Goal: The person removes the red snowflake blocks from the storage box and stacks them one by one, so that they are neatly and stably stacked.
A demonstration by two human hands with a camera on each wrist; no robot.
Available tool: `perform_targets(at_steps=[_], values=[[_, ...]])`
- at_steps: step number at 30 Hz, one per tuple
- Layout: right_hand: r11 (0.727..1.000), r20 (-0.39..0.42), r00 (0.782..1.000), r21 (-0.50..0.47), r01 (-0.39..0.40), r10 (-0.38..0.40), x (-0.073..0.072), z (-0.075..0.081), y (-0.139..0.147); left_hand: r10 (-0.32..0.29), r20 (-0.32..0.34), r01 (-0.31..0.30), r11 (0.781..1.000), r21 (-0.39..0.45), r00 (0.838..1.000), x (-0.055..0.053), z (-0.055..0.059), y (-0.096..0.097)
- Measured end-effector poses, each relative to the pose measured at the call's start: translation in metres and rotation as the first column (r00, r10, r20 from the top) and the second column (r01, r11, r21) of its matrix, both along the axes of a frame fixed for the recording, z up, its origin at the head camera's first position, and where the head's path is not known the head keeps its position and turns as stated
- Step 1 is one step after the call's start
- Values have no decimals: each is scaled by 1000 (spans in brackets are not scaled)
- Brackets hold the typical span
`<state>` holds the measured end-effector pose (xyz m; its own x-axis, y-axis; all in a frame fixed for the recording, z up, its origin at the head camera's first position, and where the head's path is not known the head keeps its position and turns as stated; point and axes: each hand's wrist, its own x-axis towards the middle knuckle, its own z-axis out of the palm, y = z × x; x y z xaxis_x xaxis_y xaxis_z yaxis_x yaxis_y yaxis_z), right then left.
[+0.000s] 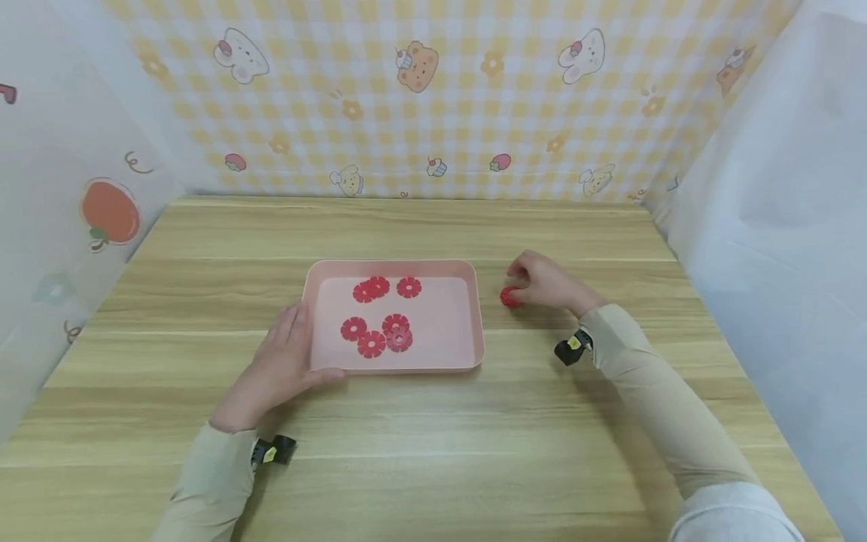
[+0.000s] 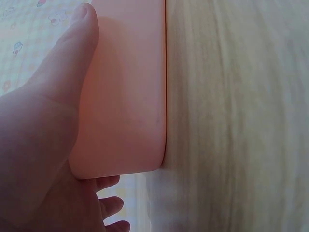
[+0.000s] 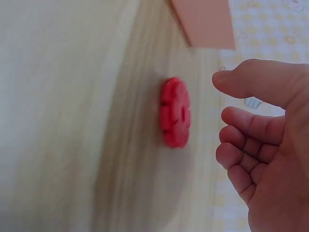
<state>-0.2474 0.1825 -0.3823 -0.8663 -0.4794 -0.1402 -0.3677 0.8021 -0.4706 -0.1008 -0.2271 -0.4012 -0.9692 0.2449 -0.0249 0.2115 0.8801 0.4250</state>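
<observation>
Touching a tray, left hand lies spread; right hand gapes loosely beside a red piece.

I have the bare left hand angled forward and inward, palm turned toward the centre, its thumb spread wide from nearly straight fingers. My bare right hand reaches in from the other side, fingers loosely bent, the thumb standing apart from them. Both forearms wear long beige fabric sleeves; each wrist carries a small black camera.
</observation>
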Motion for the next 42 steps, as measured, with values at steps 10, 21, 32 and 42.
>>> perform_targets(at_steps=[10, 21, 32, 42], values=[[995, -3, 995, -30, -99, 99, -11, 19, -31, 4, -6, -4, 1000, 0, 1000, 0, -1, -3], [975, 10, 975, -12, -222, 222, -11, 36, -76, 21, 1, -21, 1000, -5, 1000, 1, -2, -6], [950, 108, 945, 19, -313, 309, -4, 39, -128, 27, 23, -27, 1000, 0, 999, 0, -1, -4], [929, 159, 917, -3, -371, 367, 5, 21, -167, 31, 29, -31, 999, 14, 999, -1, -3, -3]])
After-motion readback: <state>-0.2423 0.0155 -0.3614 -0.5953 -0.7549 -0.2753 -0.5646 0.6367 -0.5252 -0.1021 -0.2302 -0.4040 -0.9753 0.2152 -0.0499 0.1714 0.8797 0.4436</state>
